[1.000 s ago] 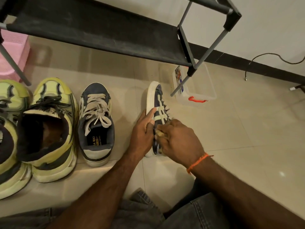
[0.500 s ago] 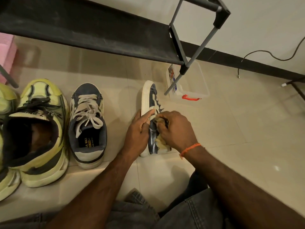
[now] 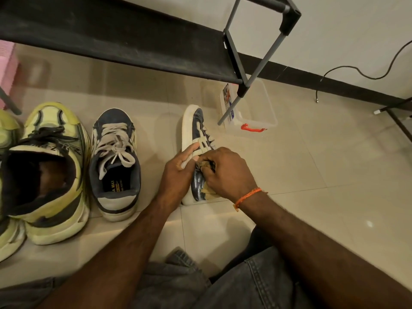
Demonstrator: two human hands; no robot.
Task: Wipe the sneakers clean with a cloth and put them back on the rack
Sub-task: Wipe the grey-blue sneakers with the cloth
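Navy sneaker (image 3: 197, 128) with a white sole lies tipped on its side on the tiled floor (image 3: 312, 175), just in front of the black shoe rack (image 3: 124, 41) and beside the rack's grey leg. A person's left hand (image 3: 178, 175) grips the sneaker along the sole edge, thumb stretched forward over the white rim and fingers curled round the shoe. The right hand (image 3: 227, 172), an orange thread bracelet (image 3: 247, 196) at its wrist, has its fingers curled tight round a yellowish cloth (image 3: 209, 190), pressed against the upper near the laces; part of the cloth shows below the palm at the heel. Its mate, a second navy sneaker (image 3: 116, 161) with white laces, stands upright on the floor to the left, well apart. Further left sit bulky yellow-green sneakers (image 3: 51, 170), touching one another. A clear plastic box (image 3: 265, 108) with an orange clip rests just past the rack leg. Grey denim (image 3: 256, 284) covers the person's knees in the foreground.
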